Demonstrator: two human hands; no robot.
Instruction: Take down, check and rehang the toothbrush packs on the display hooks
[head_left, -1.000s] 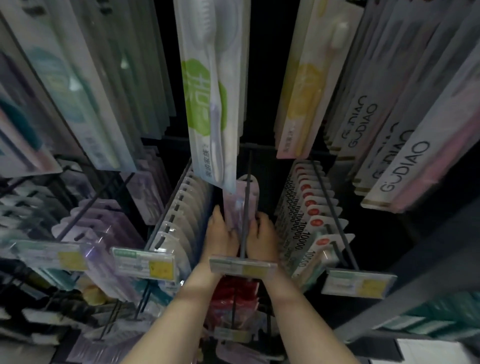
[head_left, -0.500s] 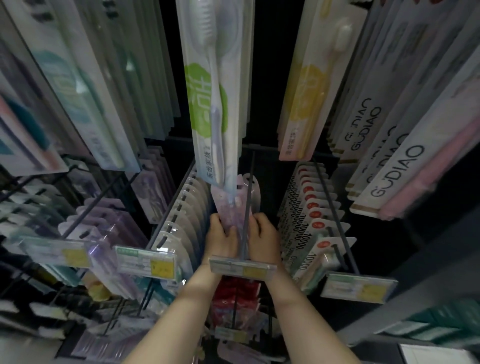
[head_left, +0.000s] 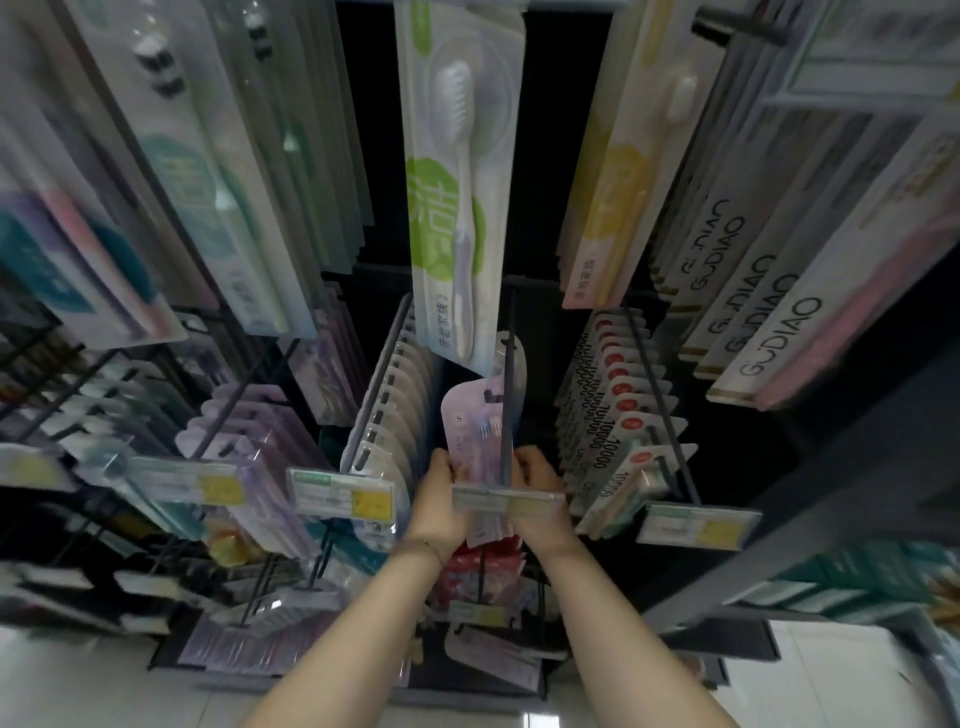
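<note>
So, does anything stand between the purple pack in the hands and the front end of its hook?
Yes. The price label holder sits across the front end of the hook, right in front of the purple pack that the left hand and right hand grip. No other pack hangs between them.
</note>
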